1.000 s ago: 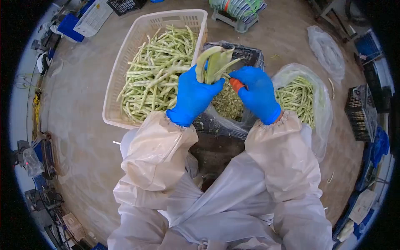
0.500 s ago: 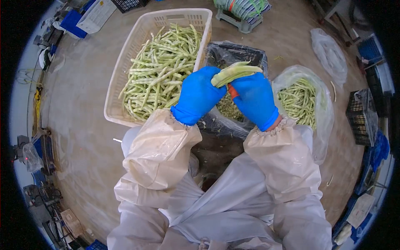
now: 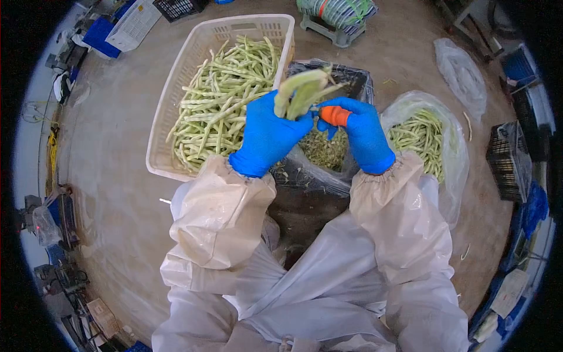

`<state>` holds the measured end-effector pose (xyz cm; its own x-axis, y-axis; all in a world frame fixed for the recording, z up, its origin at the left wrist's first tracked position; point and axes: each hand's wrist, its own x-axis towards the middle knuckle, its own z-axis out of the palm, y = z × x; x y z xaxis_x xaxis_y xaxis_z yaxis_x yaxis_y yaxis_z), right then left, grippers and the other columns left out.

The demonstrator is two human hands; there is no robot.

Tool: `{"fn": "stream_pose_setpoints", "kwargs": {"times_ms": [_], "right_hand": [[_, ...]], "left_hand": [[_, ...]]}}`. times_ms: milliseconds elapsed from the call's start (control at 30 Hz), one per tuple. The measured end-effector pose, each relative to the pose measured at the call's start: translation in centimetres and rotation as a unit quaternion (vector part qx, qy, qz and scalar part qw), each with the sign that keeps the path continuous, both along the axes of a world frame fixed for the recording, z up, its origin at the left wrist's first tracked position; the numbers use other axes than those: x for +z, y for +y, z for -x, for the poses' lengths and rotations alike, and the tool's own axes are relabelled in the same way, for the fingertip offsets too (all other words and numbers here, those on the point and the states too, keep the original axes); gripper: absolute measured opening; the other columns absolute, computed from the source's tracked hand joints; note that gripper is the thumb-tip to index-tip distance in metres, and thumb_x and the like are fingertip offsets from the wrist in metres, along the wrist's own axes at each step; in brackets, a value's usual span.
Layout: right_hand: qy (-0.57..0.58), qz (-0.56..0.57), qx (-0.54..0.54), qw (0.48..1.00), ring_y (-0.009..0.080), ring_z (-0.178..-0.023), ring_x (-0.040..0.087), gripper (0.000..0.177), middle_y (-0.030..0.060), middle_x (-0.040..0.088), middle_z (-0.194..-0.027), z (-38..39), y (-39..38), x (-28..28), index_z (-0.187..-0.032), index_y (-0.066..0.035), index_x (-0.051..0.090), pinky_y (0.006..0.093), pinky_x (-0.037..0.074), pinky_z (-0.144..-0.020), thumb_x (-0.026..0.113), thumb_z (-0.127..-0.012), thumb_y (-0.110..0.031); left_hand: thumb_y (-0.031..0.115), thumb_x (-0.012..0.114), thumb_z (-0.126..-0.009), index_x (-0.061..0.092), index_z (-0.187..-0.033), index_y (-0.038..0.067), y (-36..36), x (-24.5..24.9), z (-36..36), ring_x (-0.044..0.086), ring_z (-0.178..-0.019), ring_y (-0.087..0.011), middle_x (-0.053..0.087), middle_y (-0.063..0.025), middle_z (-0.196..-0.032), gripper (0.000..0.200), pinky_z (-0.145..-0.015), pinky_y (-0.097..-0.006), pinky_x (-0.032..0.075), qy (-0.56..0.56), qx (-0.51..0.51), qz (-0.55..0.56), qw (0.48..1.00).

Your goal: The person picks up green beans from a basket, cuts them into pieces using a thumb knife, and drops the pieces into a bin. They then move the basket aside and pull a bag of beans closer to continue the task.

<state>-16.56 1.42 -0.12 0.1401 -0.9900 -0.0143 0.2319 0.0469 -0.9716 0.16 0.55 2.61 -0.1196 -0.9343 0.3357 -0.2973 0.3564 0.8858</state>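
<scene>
My left hand (image 3: 265, 132), in a blue glove, is closed round a small bunch of green beans (image 3: 304, 94) whose tips stick up and look blurred. In my gloved right hand (image 3: 362, 130) is an orange-handled tool (image 3: 335, 115), its narrow end pointing at the bunch. Beneath both hands, a plastic-lined dark crate (image 3: 366, 88) holds green trimmings (image 3: 328, 148). To the left, a cream crate (image 3: 161, 126) is filled with long green beans (image 3: 223, 100). On the right, an open clear bag (image 3: 454, 161) contains more beans (image 3: 417, 138).
A bundle (image 3: 343, 13) rests on a grey stool (image 3: 334, 34) at the top. An empty-looking clear bag (image 3: 461, 73) lies on the floor at upper right. Black crates (image 3: 507, 161) and other gear line the right side; a white crate (image 3: 134, 26) stands at upper left.
The bean bunch has turned from lying sideways to upright in my left hand. My right hand has let go of the beans' far end and now shows the orange handle more fully.
</scene>
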Motion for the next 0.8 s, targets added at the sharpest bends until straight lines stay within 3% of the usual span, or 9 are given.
{"fn": "stream_pose_setpoints", "kwargs": {"times_ms": [67, 167, 233, 300, 467, 567, 667, 767, 800], "right_hand": [[0.043, 0.019, -0.005, 0.999, 0.0157, -0.064, 0.059, 0.017, 0.0107, 0.064, -0.076, 0.0, -0.3, 0.0, -0.089, 0.004, 0.066, 0.0260, 0.047, -0.056, 0.057, -0.082, -0.010], [0.092, 0.041, -0.087, 0.991, 0.0141, -0.063, 0.059, 0.017, 0.0092, 0.064, -0.072, 1.1, -1.3, -1.6, -0.088, 0.002, 0.066, 0.0259, 0.047, -0.055, 0.059, -0.080, -0.010], [0.218, 0.061, -0.138, 0.964, 0.0157, -0.062, 0.060, 0.018, 0.0111, 0.064, -0.070, 3.2, -2.3, -2.5, -0.086, 0.000, 0.067, 0.0285, 0.047, -0.055, 0.060, -0.078, -0.013], [0.329, 0.075, -0.178, 0.924, 0.0190, -0.062, 0.062, 0.018, 0.0135, 0.064, -0.070, 5.1, -3.4, -3.2, -0.085, -0.002, 0.068, 0.0315, 0.048, -0.056, 0.061, -0.076, -0.016], [0.482, 0.125, -0.290, 0.817, 0.0322, -0.068, 0.063, 0.021, 0.0199, 0.063, -0.075, 9.3, -5.1, -4.9, -0.084, -0.005, 0.069, 0.0393, 0.048, -0.062, 0.060, -0.073, -0.021], [0.510, 0.060, -0.304, 0.803, 0.0341, -0.073, 0.063, 0.022, 0.0198, 0.064, -0.079, 10.1, -4.9, -3.7, -0.086, -0.005, 0.068, 0.0400, 0.048, -0.066, 0.060, -0.073, -0.020], [0.532, 0.113, -0.242, 0.803, 0.0330, -0.083, 0.062, 0.026, 0.0190, 0.064, -0.090, 10.7, -5.2, -4.8, -0.092, -0.005, 0.068, 0.0381, 0.048, -0.074, 0.062, -0.072, -0.020], [0.584, 0.215, -0.250, 0.742, 0.0313, -0.092, 0.060, 0.028, 0.0164, 0.064, -0.099, 8.6, -4.4, -5.9, -0.098, -0.007, 0.067, 0.0355, 0.046, -0.081, 0.065, -0.073, -0.018], [0.541, 0.208, -0.231, 0.781, 0.0305, -0.093, 0.060, 0.028, 0.0158, 0.064, -0.099, 7.7, -4.2, -5.6, -0.099, -0.007, 0.067, 0.0349, 0.046, -0.082, 0.065, -0.074, -0.018]], "left_hand": [[0.008, 0.067, -0.073, 0.063, -0.092, 0.000, -0.1, 0.7, -0.9, 0.060, -0.068, -0.0130, 0.065, -0.0071, -0.081, 0.020, -0.063, -0.0261, 0.047, -0.031, 0.028, -0.033, 0.999], [0.007, 0.064, -0.075, 0.062, -0.087, -0.002, -1.7, 1.8, -3.7, 0.057, -0.061, -0.0134, 0.063, -0.0085, -0.078, 0.015, -0.057, -0.0247, 0.044, 0.155, 0.080, -0.045, 0.984], [0.009, 0.061, -0.078, 0.061, -0.090, -0.002, -2.6, 3.2, -6.1, 0.055, -0.061, -0.0144, 0.061, -0.0086, -0.075, 0.016, -0.056, -0.0243, 0.043, 0.232, 0.105, -0.017, 0.967], [0.007, 0.061, -0.076, 0.059, -0.093, -0.007, -4.6, 3.0, -11.0, 0.055, -0.062, -0.0167, 0.060, -0.0117, -0.079, 0.021, -0.059, -0.0261, 0.045, 0.416, 0.138, -0.054, 0.897], [0.013, 0.058, -0.081, 0.054, -0.101, -0.005, -5.1, 3.3, -16.3, 0.053, -0.065, -0.0155, 0.054, -0.0079, -0.071, 0.027, -0.059, -0.0262, 0.045, 0.449, 0.182, -0.014, 0.875], [0.012, 0.057, -0.081, 0.055, -0.098, -0.005, -4.9, 3.1, -18.1, 0.054, -0.066, -0.0172, 0.056, -0.0093, -0.074, 0.024, -0.062, -0.0266, 0.046, 0.470, 0.213, 0.016, 0.856], [0.013, 0.058, -0.081, 0.056, -0.095, -0.003, -5.6, 1.8, -18.9, 0.055, -0.070, -0.0189, 0.057, -0.0104, -0.080, 0.021, -0.066, -0.0279, 0.047, 0.465, 0.257, 0.040, 0.846], [0.012, 0.060, -0.080, 0.058, -0.090, -0.002, -5.7, 1.2, -17.4, 0.056, -0.072, -0.0199, 0.057, -0.0111, -0.081, 0.018, -0.067, -0.0317, 0.047, 0.459, 0.261, 0.022, 0.849], [0.015, 0.062, -0.081, 0.057, -0.088, 0.000, -5.9, 1.0, -17.4, 0.056, -0.073, -0.0199, 0.057, -0.0100, -0.081, 0.017, -0.068, -0.0322, 0.048, 0.468, 0.239, -0.014, 0.851]]}}
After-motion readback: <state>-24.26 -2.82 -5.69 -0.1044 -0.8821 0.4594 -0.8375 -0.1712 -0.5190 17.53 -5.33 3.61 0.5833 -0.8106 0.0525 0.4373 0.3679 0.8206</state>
